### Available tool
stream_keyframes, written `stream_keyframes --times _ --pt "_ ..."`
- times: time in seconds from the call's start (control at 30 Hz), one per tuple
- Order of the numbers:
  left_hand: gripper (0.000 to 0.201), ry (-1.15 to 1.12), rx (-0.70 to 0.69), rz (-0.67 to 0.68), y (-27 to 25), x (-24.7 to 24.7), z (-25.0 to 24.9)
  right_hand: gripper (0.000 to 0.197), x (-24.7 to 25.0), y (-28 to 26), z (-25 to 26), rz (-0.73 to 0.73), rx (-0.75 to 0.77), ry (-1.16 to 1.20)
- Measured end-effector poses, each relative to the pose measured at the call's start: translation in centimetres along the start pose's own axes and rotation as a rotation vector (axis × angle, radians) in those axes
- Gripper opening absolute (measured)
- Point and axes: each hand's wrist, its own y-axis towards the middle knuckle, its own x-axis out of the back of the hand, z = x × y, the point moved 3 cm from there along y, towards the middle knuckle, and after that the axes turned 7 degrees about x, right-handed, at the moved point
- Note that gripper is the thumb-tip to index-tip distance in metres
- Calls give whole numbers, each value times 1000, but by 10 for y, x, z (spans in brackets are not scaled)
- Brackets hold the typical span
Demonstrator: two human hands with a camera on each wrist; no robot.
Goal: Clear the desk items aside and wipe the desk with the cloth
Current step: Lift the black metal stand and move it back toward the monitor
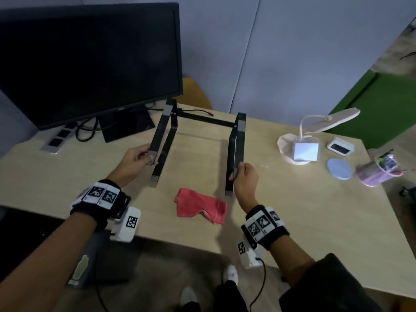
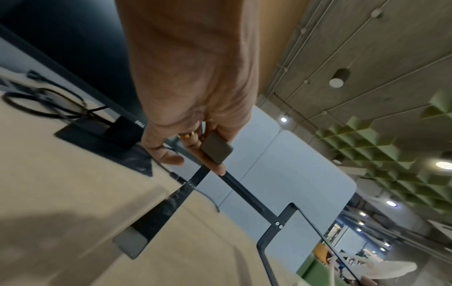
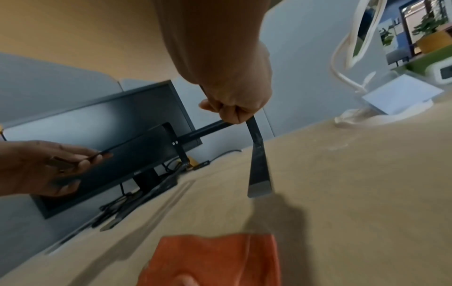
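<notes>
A black metal laptop stand stands mid-desk, two side frames joined by a rear crossbar. My left hand grips the front end of its left upper arm; the left wrist view shows the fingers curled round the grey pad of the laptop stand. My right hand grips the front end of the right upper arm, fist closed on the laptop stand in the right wrist view. A crumpled red cloth lies on the desk near the front edge, between my wrists, also the red cloth.
A black monitor stands back left with cables and a power strip beside its base. On the right sit a white desk lamp, a small white clock, a blue coaster and a pink pen cup.
</notes>
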Motion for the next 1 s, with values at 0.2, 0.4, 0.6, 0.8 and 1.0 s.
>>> stream_keyframes --times 0.2,0.4,0.6,0.8,1.0 --pt "38 19 13 -14 5 5 21 36 -25 -7 -17 -1 -15 3" --pt "41 57 37 -11 16 8 37 33 -31 -9 -29 -2 -12 7" --pt "41 58 79 9 16 -2 51 34 -27 -17 -45 -14 -43 -8" --pt "43 32 100 -11 2 -8 58 34 -18 -32 -50 0 -35 -12" --pt "46 92 120 -16 -13 -10 68 37 -10 -48 -47 10 -15 -66"
